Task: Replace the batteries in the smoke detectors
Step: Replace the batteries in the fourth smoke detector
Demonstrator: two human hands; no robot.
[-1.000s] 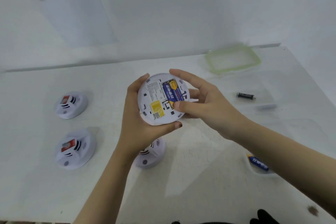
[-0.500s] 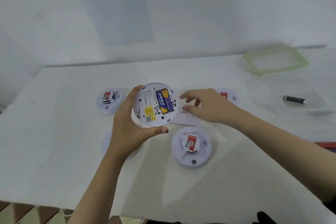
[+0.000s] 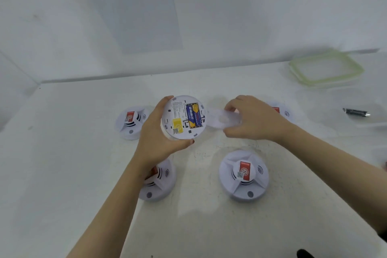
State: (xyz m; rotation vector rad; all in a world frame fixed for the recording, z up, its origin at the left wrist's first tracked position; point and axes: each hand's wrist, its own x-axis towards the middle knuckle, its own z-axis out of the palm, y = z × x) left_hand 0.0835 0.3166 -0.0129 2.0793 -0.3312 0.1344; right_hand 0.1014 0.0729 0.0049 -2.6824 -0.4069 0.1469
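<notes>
White plastic occupies both sets of fingers: the left hand (image 3: 155, 138) curls its fingers (image 3: 187, 142) and thumb round the rim of the smoke detector (image 3: 178, 118), while the right hand (image 3: 257, 119) pinches the cover plate (image 3: 222, 120) between fingers (image 3: 230, 108) at the far edge and thumb at the near edge. The plate is blurred, and whether it has left the table (image 3: 83, 153) cannot be determined. The smoke detector is held above the middle of the table, just left of the plate, with its back face turned up toward the camera and its domed front facing down. Two blue-and-yellow batteries (image 3: 193, 115) lie side by side in the open bay on the right half of that face, with their long axis running near to far, tilted slightly. Probable faults from here: if the plate's tabs are offered out of line with the slots, it will seat crooked or not lock; tilting the open bay downward could shed a cell; a one-handed rim grip may slip under closing pressure. Four further detectors (image 3: 244, 176) stand dome-up round the hands, two partly hidden by them. A loose black battery (image 3: 356, 112) lies far right, with a green-rimmed lid (image 3: 326, 69) beyond it.
</notes>
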